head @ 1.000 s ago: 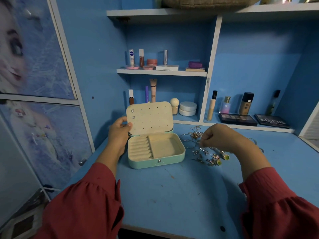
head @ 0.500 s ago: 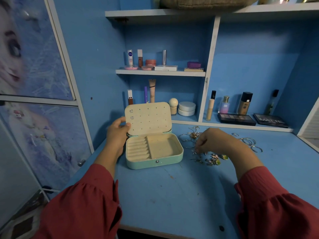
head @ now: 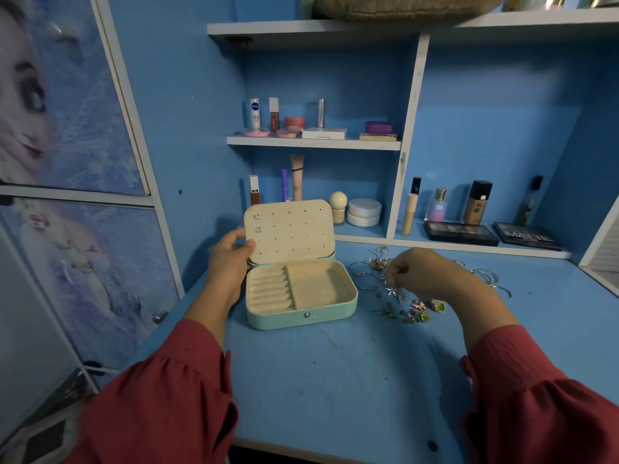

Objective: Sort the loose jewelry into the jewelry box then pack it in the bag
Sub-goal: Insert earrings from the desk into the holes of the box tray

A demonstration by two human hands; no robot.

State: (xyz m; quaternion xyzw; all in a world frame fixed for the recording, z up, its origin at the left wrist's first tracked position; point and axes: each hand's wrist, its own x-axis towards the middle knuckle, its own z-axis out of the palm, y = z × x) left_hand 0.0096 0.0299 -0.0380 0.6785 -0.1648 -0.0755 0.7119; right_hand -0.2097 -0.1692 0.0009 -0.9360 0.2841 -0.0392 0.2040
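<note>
Two studs point(head: 257, 223) sit in the lid; your left hand point(head: 231, 259) grips the jewelry box point(head: 301, 296), right hand point(head: 422, 272) pinches from the loose jewelry point(head: 408, 309) mid-table; packing remains.

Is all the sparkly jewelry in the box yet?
Not yet. Two small silver studs sit in the open mint-green jewelry box's lid. The left hand steadies the lid; the right hand picks among the loose earrings and rings on the blue desk. No bag shows.

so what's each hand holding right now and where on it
The left hand holds the jewelry box by the left edge of its open lid. The right hand pinches something small over the loose jewelry; cannot tell what.
</note>
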